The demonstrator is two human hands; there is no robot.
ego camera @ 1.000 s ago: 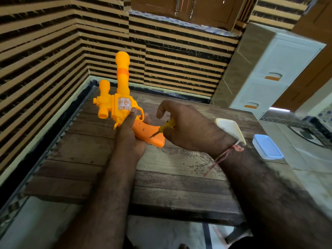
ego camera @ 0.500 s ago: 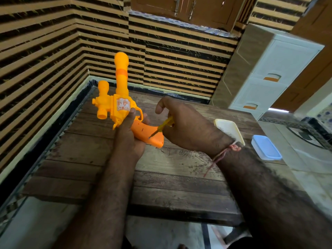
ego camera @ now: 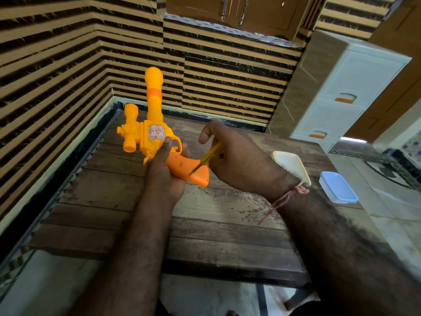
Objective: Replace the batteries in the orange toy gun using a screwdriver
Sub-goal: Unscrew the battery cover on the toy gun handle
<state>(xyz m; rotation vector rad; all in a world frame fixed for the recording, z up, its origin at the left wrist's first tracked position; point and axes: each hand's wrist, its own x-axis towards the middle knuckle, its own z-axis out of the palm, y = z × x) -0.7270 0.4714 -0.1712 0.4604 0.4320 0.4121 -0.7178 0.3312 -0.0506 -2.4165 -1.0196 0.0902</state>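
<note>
Left hand [ego camera: 167, 169] grips toy gun [ego camera: 150, 135], grip upturned above table [ego camera: 205, 213] centre for access. Right hand [ego camera: 237, 163] pinches screwdriver [ego camera: 206, 158], tip seated in grip screw.

You hold an orange toy gun [ego camera: 157, 133] of smooth, slightly glossy plastic, above a wooden table [ego camera: 205, 224] whose planks look worn, scratched and matt. Your screwdriver [ego camera: 208, 156] has a translucent yellow plastic handle and a thin metal shaft. Right of the gun lie two smooth plastic lids [ego camera: 337, 187].
</note>
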